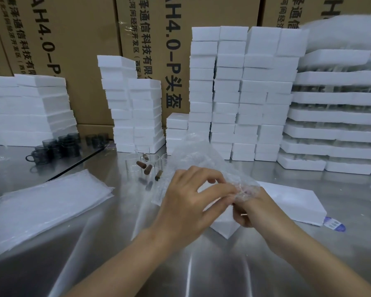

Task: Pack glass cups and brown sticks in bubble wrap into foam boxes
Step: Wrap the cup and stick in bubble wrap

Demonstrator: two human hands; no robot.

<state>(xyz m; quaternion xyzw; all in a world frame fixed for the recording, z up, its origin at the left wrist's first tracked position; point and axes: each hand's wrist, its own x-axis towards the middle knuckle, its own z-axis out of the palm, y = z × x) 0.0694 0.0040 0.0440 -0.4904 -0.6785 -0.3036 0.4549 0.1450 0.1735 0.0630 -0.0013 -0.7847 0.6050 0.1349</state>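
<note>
Both hands work a sheet of bubble wrap [198,159] above the steel table. My left hand [189,196] pinches its lower edge with thumb and fingers. My right hand [247,207] grips the bunched wrap from below, partly hidden by it. What the wrap contains is hidden. Under the hands lies a white foam box [293,202]. Several brown sticks [147,169] lie on the table beyond the hands, beside clear glass cups [135,162].
A stack of bubble wrap sheets [43,206] lies at the left. Tall piles of white foam boxes [240,93] line the back, with foam trays [334,116] at right. Dark glass mugs [58,147] stand at back left. Cardboard cartons [77,50] fill the background.
</note>
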